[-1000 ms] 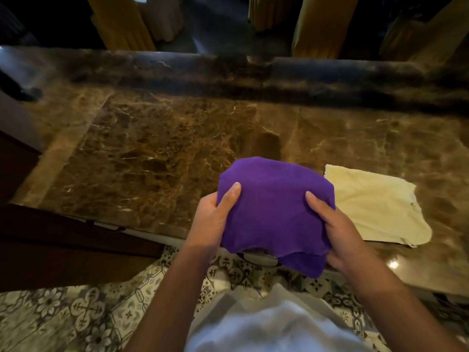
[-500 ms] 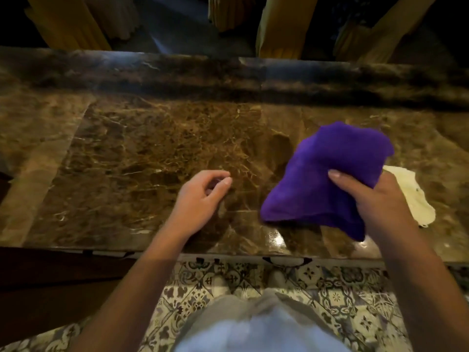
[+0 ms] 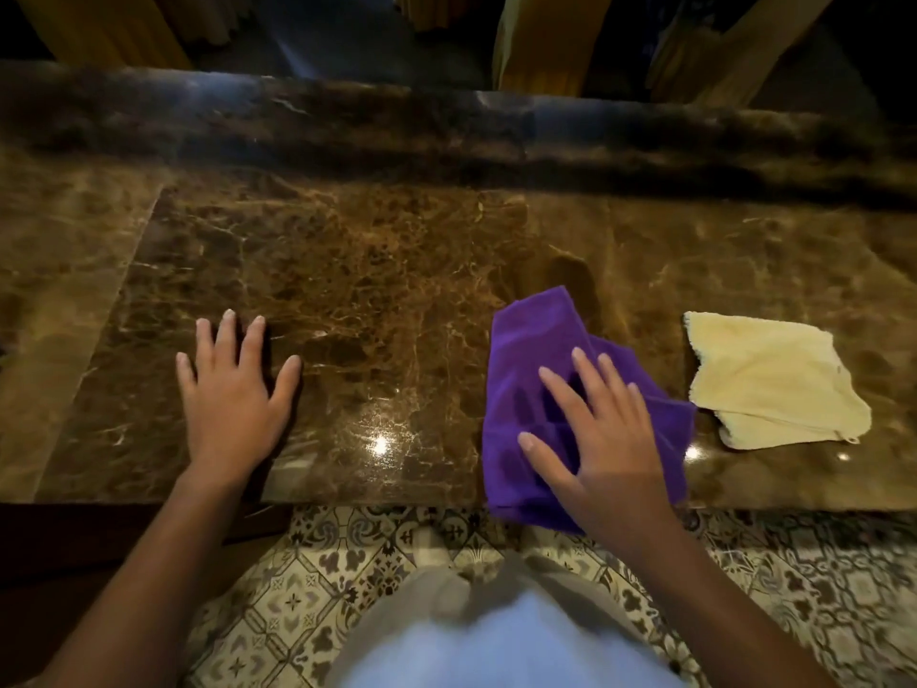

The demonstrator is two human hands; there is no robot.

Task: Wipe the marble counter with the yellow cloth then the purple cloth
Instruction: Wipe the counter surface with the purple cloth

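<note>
The purple cloth [image 3: 536, 355] lies crumpled on the brown marble counter [image 3: 372, 270], its near corner hanging over the front edge. My right hand [image 3: 605, 434] presses flat on top of it with fingers spread. My left hand [image 3: 233, 389] rests palm down on the bare marble to the left, fingers apart, holding nothing. The folded yellow cloth [image 3: 774, 379] lies flat on the counter to the right of the purple cloth, apart from both hands.
A raised marble ledge [image 3: 446, 126] runs along the back of the counter. Behind it hang yellow drapes [image 3: 536, 37]. Patterned floor tiles [image 3: 307, 588] show below the counter's front edge, with a dark wooden panel [image 3: 99, 543] at the lower left.
My right hand has brought the purple cloth down from the air onto the counter and flattened on it. My left hand has opened and settled flat on the marble.
</note>
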